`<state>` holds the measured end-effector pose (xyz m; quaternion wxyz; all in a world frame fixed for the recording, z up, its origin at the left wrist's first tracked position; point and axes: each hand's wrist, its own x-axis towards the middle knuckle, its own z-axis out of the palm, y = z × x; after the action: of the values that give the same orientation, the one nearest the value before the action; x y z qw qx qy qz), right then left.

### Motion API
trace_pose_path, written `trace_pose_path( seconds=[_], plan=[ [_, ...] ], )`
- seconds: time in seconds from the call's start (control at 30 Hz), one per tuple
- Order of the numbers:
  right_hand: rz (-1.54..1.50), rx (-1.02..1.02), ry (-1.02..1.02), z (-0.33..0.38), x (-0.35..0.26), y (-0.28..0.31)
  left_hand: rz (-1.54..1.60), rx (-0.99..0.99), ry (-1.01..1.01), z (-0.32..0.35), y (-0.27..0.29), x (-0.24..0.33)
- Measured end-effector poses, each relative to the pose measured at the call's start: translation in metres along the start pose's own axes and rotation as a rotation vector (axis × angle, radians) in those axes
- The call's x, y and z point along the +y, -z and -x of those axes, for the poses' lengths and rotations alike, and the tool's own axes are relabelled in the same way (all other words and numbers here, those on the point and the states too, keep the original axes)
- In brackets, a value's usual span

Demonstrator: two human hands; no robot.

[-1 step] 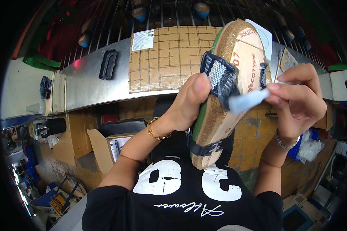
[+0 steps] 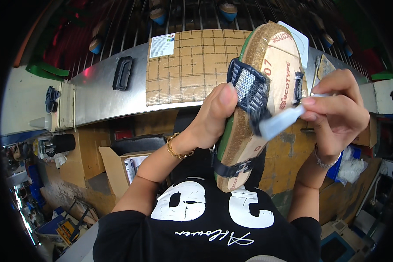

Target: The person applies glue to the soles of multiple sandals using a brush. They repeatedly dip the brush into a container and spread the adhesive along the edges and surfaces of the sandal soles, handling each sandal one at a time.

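My left hand is closed round the left side of a sandal, its thumb by a woven grey and navy strap. The sandal is tilted, its beige printed face toward me, with cork sides and a green layer on the left edge. A dark strap end lies on its right side, and another dark strap crosses the lower end. Between thumb and fingers, my right hand pinches a slim pale blue, translucent piece, blurred, whose kind I cannot make out. It reaches across the sandal towards the woven strap.
Behind the sandal a taped cardboard sheet lies on a metal ledge, beside a black tray-like piece. Metal rollers run beyond. An open carton stands lower left; a blue bin with plastic sits at right.
The free end of the pale blue piece has shifted slightly downward over the sandal, and the right fingers have moved a little. The sandal and my left hand look unmoved.
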<state>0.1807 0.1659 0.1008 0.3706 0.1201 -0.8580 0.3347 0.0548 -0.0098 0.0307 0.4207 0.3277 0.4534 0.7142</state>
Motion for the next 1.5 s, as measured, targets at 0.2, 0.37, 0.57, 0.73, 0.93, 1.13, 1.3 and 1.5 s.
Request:
trace_pose_path(
  seconds=[0.2, 0.37, 0.57, 0.73, 0.93, 1.13, 1.3, 1.5],
  plan=[
    [0.067, 0.331, -0.288, -0.001, 0.017, -0.028, 0.168, 0.027, -0.050, -0.007, -0.001, 0.005],
    [-0.114, 0.309, -0.412, 0.016, -0.009, -0.045, 0.100, 0.127, -0.058, -0.010, 0.005, 0.012],
    [0.236, 0.440, -0.249, 0.009, -0.014, -0.058, 0.034, 0.128, -0.117, -0.009, -0.001, 0.010],
    [0.299, 0.433, -0.160, 0.005, -0.012, -0.053, -0.039, 0.110, -0.123, -0.009, 0.000, 0.012],
    [0.217, 0.236, -0.053, 0.002, 0.000, -0.032, -0.017, 0.096, -0.107, -0.009, -0.001, 0.018],
    [0.125, 0.114, -0.078, 0.005, 0.004, -0.024, 0.084, 0.023, -0.093, -0.014, -0.001, 0.023],
    [0.117, 0.017, -0.087, 0.007, 0.000, -0.021, 0.184, 0.192, -0.011, -0.016, -0.003, 0.026],
    [0.093, -0.068, -0.136, 0.009, -0.005, -0.019, 0.242, 0.187, -0.100, -0.018, 0.007, 0.018]
  ],
)
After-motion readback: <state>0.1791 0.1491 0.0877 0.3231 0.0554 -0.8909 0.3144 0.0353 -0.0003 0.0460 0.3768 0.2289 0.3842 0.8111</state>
